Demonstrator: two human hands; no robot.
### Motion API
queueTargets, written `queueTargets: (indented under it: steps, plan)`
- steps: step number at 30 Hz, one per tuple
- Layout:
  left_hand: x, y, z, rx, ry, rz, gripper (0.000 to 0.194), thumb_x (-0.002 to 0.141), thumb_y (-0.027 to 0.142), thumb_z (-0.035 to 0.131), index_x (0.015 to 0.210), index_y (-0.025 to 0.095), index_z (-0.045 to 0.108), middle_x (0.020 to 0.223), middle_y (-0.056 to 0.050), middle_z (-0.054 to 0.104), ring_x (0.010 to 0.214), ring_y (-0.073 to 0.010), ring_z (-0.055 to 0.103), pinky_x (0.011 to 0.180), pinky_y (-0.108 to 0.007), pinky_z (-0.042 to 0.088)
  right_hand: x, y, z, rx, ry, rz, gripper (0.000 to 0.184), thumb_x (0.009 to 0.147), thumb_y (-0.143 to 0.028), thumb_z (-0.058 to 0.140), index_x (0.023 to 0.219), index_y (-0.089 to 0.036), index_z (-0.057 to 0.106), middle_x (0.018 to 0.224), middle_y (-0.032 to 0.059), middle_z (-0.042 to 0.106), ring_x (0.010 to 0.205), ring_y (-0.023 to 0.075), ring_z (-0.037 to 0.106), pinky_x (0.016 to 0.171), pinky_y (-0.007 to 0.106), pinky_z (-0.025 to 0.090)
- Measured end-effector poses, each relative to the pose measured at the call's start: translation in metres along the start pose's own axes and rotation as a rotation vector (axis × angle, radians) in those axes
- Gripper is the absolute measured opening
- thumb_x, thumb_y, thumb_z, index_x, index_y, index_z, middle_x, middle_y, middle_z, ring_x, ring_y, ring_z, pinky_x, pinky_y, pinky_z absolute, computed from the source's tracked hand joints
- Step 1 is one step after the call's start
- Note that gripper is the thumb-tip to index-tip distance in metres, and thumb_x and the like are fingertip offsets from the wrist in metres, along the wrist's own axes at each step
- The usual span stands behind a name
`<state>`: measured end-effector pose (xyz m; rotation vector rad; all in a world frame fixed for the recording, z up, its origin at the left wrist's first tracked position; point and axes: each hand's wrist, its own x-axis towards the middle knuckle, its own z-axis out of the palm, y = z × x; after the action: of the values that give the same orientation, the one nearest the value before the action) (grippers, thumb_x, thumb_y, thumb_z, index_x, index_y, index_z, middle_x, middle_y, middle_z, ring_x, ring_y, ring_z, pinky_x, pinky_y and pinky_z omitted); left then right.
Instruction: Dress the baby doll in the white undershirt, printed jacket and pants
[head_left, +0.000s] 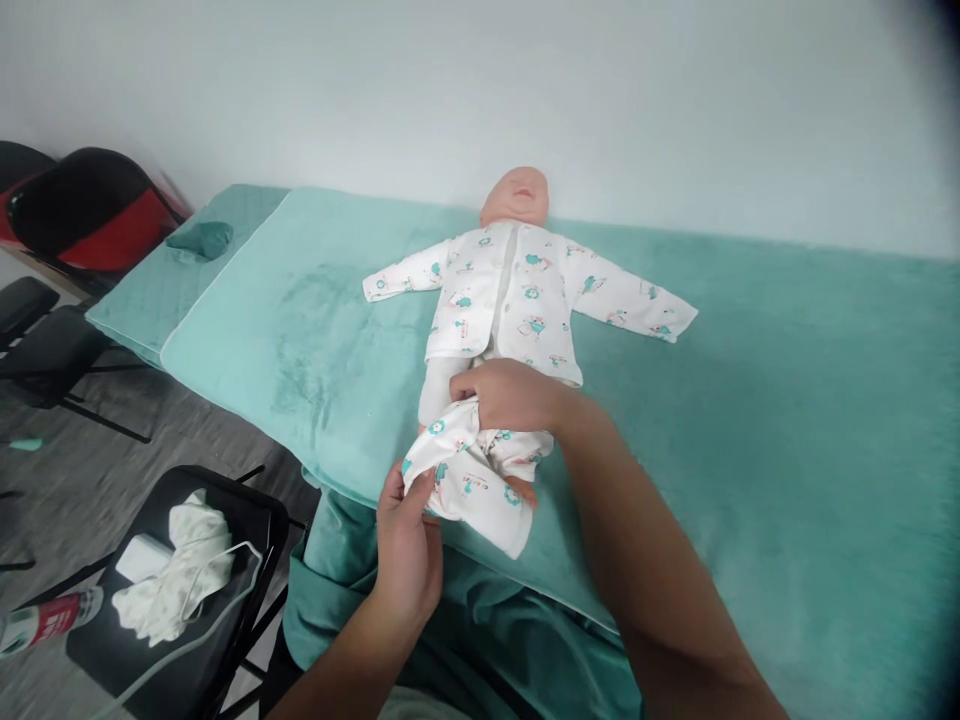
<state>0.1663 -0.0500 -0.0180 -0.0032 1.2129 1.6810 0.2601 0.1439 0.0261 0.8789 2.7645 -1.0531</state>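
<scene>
A baby doll [516, 196] lies on its back on the bed, dressed in a white printed jacket [461, 300] with its sleeves spread out. White baby pants [480, 490] with the same print are bunched around its lower legs. My left hand [409, 540] pinches the edge of the pants at the near left, thumb on top. Higher up, my right hand [510, 395] reaches over the doll's legs with its fingers closed on the gathered pants. The doll's feet are mostly hidden by the cloth.
The bed [750, 450] has a green plush cover and stands against a white wall. At the lower left, a black folding chair [90, 640] holds a crumpled printed cloth [180, 570], a white box [142, 558] and a cable. A bottle [52, 620] is beside them. More chairs [90, 210] stand at the far left.
</scene>
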Motion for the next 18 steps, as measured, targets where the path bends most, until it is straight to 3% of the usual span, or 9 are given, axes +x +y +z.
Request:
queueTargets:
  steps: [7,13,18]
  plan:
    - [-0.007,0.005,-0.009,0.087,0.041,0.018,0.026,0.076,0.029,0.085,0.099,0.02,0.075,0.097,-0.002,0.077,0.083,-0.0149,0.069,0.076,-0.024,0.053,-0.002,-0.011,0.0,-0.041,-0.034,0.033,0.009,0.075,-0.016,0.061,0.069,-0.021,0.059,0.073,0.0027,0.067,0.065,0.0153,0.051,0.059,0.033,0.027]
    - [0.009,0.001,-0.031,0.321,0.073,0.232,0.028,0.078,0.027,0.08,0.105,0.021,0.075,0.101,-0.001,0.075,0.091,-0.0154,0.064,0.083,-0.024,0.05,0.0,-0.016,0.001,-0.12,-0.047,0.064,0.013,0.078,-0.017,0.059,0.066,-0.02,0.055,0.068,0.0014,0.061,0.065,0.0143,0.049,0.059,0.032,0.025]
    - [0.021,-0.002,-0.042,0.412,0.06,0.162,0.031,0.079,0.027,0.076,0.109,0.019,0.074,0.1,-0.002,0.074,0.087,-0.015,0.061,0.079,-0.025,0.049,0.003,-0.014,0.006,-0.167,-0.028,0.06,0.007,0.074,-0.016,0.059,0.069,-0.021,0.059,0.07,0.0007,0.063,0.065,0.0141,0.05,0.058,0.032,0.024]
